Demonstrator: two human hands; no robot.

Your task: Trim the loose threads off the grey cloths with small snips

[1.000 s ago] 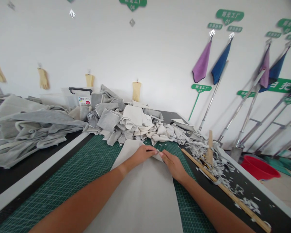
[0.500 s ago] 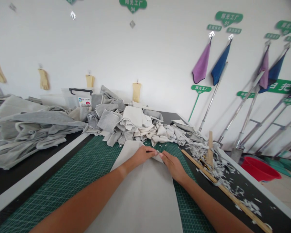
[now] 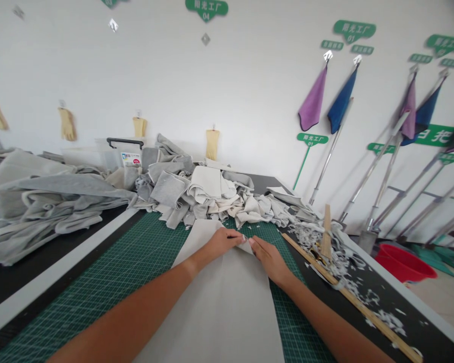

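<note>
A long pale grey piece of cloth [image 3: 219, 307] lies lengthwise over the green cutting mat [image 3: 109, 282], its near end running out of view. At its far right corner, my left hand [image 3: 226, 241] pinches the edge between thumb and fingers. Close beside it my right hand [image 3: 268, 254] pinches the same edge, the fingertips of both hands almost touching. Between them the corner is slightly lifted and folded. The exact bit of cloth inside the fingertips is too small to make out.
Beyond the mat lies a heap of grey cloth pieces [image 3: 208, 184]; a larger pile [image 3: 53, 201] lies at left. On the right are a wooden strip [image 3: 355, 302], a shorter wooden piece [image 3: 326, 232] and shredded scraps [image 3: 391, 320]. A red basin [image 3: 404, 262] stands beyond the table edge.
Both hands stay at the same cloth corner with hardly any movement. The view has shifted very slightly.
</note>
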